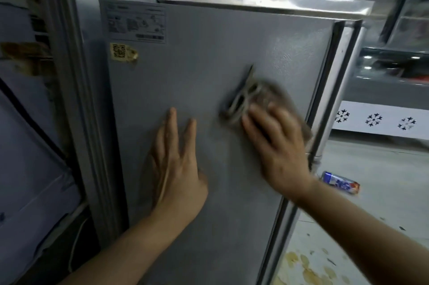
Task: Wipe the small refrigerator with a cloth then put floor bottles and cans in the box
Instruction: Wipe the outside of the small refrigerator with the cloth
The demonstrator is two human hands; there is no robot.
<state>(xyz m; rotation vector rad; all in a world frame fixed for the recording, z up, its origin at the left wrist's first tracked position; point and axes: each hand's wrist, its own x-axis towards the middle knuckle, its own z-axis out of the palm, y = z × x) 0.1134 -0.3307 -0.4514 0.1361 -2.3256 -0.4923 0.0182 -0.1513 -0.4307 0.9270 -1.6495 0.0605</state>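
The small grey refrigerator [197, 75] fills the middle of the view, its flat side panel facing me. My right hand [276, 145] presses a blurred brownish-grey cloth [262, 96] against the panel's right part. My left hand [176, 164] lies flat on the panel with fingers spread, holding nothing. A blue and white can [341, 183] lies on its side on the floor to the right of the refrigerator. The box is not in view.
A label [134, 20] and a yellow QR sticker [121, 52] sit at the panel's upper left. A taller grey cabinet [69, 75] stands at the left. Glass display cases [394, 29] line the back right. Yellowish scraps [308, 268] litter the floor.
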